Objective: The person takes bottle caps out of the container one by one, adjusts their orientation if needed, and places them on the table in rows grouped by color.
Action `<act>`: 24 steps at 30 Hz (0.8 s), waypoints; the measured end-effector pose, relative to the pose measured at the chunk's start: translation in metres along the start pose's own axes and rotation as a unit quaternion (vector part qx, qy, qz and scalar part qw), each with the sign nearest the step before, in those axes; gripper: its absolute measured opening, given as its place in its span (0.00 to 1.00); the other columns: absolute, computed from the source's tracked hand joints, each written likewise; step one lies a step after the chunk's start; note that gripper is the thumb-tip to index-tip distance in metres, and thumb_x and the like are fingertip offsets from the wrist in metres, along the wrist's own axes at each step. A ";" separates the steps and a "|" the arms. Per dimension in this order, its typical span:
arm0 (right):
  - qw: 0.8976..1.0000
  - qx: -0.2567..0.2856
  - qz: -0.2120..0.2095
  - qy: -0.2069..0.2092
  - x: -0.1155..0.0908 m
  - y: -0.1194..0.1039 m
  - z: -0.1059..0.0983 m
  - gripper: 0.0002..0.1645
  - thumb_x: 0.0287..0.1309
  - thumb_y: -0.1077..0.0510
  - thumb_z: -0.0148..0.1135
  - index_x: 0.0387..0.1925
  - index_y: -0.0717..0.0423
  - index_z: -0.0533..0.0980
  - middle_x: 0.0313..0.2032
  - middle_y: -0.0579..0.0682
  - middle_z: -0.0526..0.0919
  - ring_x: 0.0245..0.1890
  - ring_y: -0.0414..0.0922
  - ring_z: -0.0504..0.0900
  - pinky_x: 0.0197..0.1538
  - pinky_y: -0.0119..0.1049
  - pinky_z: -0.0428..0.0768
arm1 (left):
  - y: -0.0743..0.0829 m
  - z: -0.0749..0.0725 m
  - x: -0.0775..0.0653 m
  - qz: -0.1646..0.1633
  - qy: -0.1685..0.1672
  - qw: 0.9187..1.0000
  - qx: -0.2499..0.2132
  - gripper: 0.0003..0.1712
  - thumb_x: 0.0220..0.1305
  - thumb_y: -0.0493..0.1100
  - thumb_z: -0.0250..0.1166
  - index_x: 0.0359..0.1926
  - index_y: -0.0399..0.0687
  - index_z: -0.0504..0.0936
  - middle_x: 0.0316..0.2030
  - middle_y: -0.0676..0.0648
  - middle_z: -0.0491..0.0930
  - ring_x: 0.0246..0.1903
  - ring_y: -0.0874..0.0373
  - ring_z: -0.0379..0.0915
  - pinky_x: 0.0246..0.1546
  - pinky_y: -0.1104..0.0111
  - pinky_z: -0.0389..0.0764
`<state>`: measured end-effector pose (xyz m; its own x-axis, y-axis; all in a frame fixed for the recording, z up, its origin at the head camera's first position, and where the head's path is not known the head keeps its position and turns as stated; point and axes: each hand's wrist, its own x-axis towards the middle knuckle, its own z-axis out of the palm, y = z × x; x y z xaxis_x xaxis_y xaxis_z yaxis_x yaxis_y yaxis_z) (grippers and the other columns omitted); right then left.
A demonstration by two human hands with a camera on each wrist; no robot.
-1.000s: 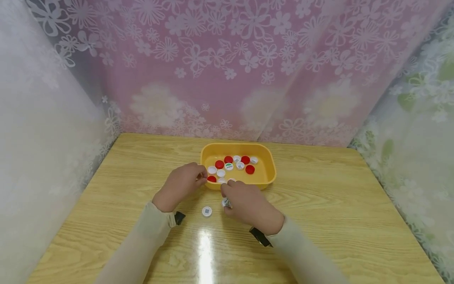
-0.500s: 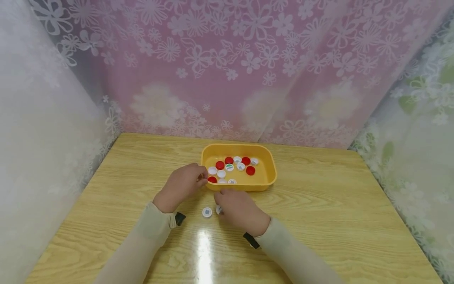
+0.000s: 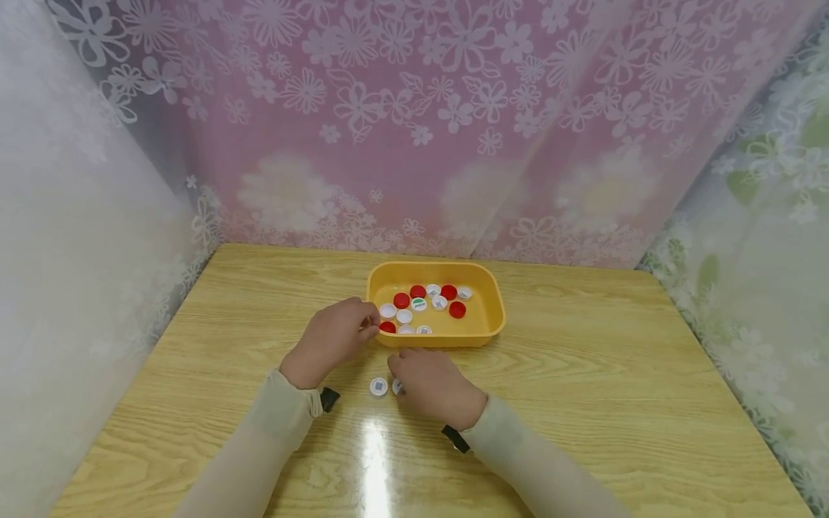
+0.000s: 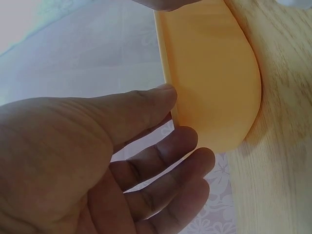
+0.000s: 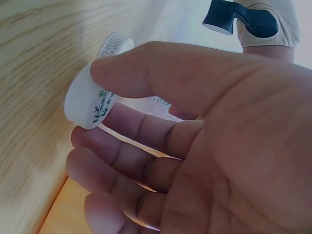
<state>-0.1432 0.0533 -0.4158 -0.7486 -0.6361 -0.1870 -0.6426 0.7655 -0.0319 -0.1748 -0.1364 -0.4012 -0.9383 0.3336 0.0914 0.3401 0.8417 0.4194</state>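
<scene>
My left hand [image 3: 337, 334] pinches the rim of a yellow plastic tray [image 3: 453, 341] at its near left corner. In the left wrist view the thumb [image 4: 146, 107] lies on the tray's edge, with the other fingers curled beside it. My right hand [image 3: 437, 385] is in front of the tray, low over the table. Thumb and fingers pinch a white bottle cap [image 5: 80, 100] with dark and green print on its face. A second white bottle cap [image 3: 378, 387] lies on the table just left of it, a square code on its top.
Inside the tray sit several red bottle caps [image 3: 457, 309] and several white bottle caps [image 3: 404, 316]. The wooden table [image 3: 615, 374] reaches a pink flowered curtain [image 3: 401, 165] at the back. Pale cloth hangs at both sides.
My right hand has moved left and slightly toward the body with its white bottle cap, which is now down beside the other cap. The left hand stays at the tray's corner.
</scene>
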 end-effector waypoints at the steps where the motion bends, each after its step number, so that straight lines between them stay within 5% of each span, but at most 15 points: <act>1: 1.000 0.001 0.000 0.000 0.000 0.000 0.000 0.13 0.60 0.53 0.74 0.43 0.51 0.80 0.32 0.44 0.77 0.31 0.42 0.74 0.35 0.33 0.78 | 0.000 0.000 0.000 -0.001 -0.001 1.000 0.000 0.04 0.66 0.43 0.73 0.37 0.51 0.85 0.33 0.53 0.80 0.32 0.58 0.73 0.37 0.64 0.80; 15: 1.000 0.023 0.003 -0.009 0.002 0.000 0.004 0.11 0.59 0.55 0.73 0.41 0.50 0.80 0.29 0.43 0.75 0.29 0.41 0.71 0.32 0.33 0.74 | 0.002 -0.002 0.000 -0.004 -0.007 1.000 0.008 0.04 0.67 0.43 0.72 0.36 0.52 0.84 0.32 0.53 0.79 0.31 0.58 0.72 0.34 0.65 0.79; 24: 0.999 0.024 0.017 -0.036 0.001 0.002 -0.001 0.19 0.59 0.49 0.74 0.47 0.53 0.81 0.34 0.44 0.79 0.32 0.42 0.73 0.40 0.35 0.79 | 0.001 0.000 0.000 0.000 -0.002 1.000 0.005 0.04 0.68 0.43 0.72 0.37 0.51 0.85 0.33 0.53 0.79 0.31 0.58 0.73 0.36 0.65 0.80</act>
<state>-0.1451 0.0541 -0.4147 -0.7550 -0.6029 -0.2579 -0.6076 0.7911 -0.0709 -0.1746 -0.1356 -0.4008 -0.9384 0.3342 0.0880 0.3399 0.8462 0.4103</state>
